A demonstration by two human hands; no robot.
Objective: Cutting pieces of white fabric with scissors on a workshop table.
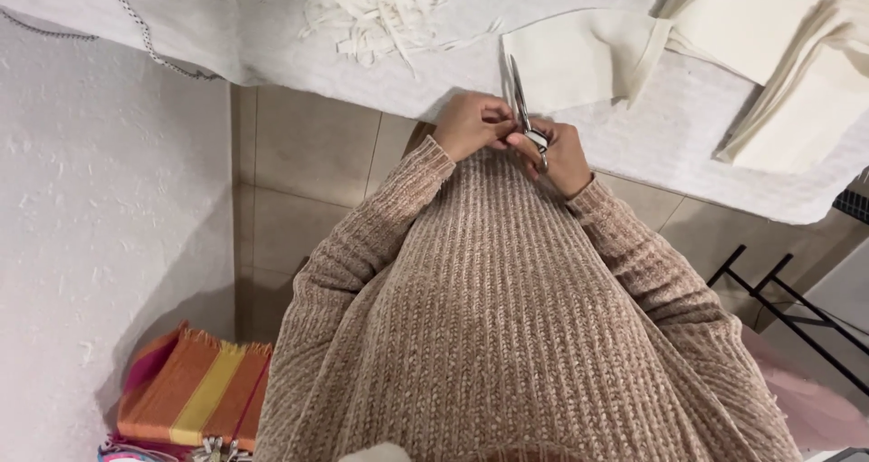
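Right hand is closed around the handles of a pair of steel scissors, blades pointing away over the worktop. Left hand, touching beside it, has its fingers curled shut, pinching at the handles. Just beyond the blades lies a cream fabric piece; farther left, a heap of cut strips.

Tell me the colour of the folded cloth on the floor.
Orange with yellow and pink stripes, head view.
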